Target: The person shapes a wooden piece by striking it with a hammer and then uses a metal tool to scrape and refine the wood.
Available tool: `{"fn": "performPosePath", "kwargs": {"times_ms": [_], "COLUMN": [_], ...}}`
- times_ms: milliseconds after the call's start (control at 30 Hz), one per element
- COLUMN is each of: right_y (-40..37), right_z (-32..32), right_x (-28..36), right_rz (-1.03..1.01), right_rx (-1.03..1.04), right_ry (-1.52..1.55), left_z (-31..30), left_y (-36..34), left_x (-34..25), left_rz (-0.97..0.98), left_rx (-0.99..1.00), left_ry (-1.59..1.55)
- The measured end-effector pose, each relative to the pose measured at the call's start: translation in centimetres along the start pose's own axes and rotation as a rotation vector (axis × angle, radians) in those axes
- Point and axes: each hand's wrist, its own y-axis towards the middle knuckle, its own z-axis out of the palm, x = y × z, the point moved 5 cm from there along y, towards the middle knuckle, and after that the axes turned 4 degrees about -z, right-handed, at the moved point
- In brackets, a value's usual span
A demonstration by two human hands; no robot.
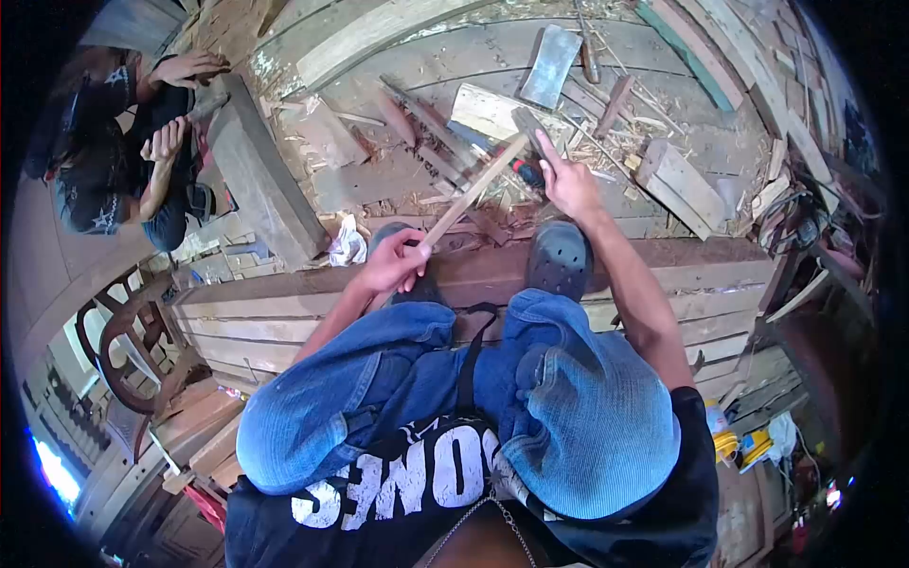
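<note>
**Stick in my left hand, right hand at its tip**

Head view. My left hand (393,265) is closed tight round the near end of a stick (471,194), with the fingers wrapped right over it. From that hand the stick runs away, ahead and to the right, and ends just beside my right hand (571,185). The right hand has its forefinger stretched out ahead and the other fingers half curled. I cannot tell whether it pinches anything. A red-handled tool (524,172) lies just left of it, under the stick's tip.

Edges: just nearer me than both hands runs the long edge of the beam (701,260). My clog (559,260) sits on it directly under the right hand. The other foot is mostly hidden behind my left hand.

Just left of the left hand lies a rag (347,244), against the near end of a plank (265,180) that slants away ahead.

Room: the floor (454,52) between my hands is crowded with slats and shavings. To the right of the right hand, near it, stands a block (680,185). Well ahead of that hand lies a broad blade (549,66). The boards between blade and block are the barest stretch, strewn only with thin splinters.

Far off to the left of my left hand another person (104,161) crouches at the plank's far end, well apart from me.
</note>
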Motion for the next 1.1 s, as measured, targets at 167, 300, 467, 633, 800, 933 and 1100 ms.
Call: {"fn": "performPosePath", "kwargs": {"times_ms": [167,300,467,633,800,933,1100], "right_y": [-0.9,-0.2,-1.1,-0.7,0.8,-0.4,-0.1], "right_z": [0.2,-0.9,-1.5,-0.9,-0.4,-1.0,-0.3], "right_x": [0.7,-0.6,1.4,0.9,-0.7,0.7,1.8], "right_rz": [-0.043,-0.083,-0.161,-0.126,-0.028,-0.300,-0.189], "right_rx": [0.048,0.066,0.143,0.160,0.170,-0.005,0.134], "right_ry": [0.005,0.008,-0.022,0.004,-0.114,-0.097,-0.057], "left_z": [1.1,1.0,0.1,-0.4,-0.6,-1.4,-1.9], "left_y": [-0.1,-0.1,0.3,1.3,0.9,0.7,1.5], "left_x": [0.2,0.9,1.2,0.6,1.3,2.4,2.3], "left_rz": [0.040,-0.017,-0.054,-0.065,-0.131,-0.178,-0.161], "left_rx": [-0.055,-0.020,0.004,0.072,0.086,0.119,0.135], "left_ry": [0.310,0.165,0.099,0.009,-0.087,-0.122,-0.109]}}
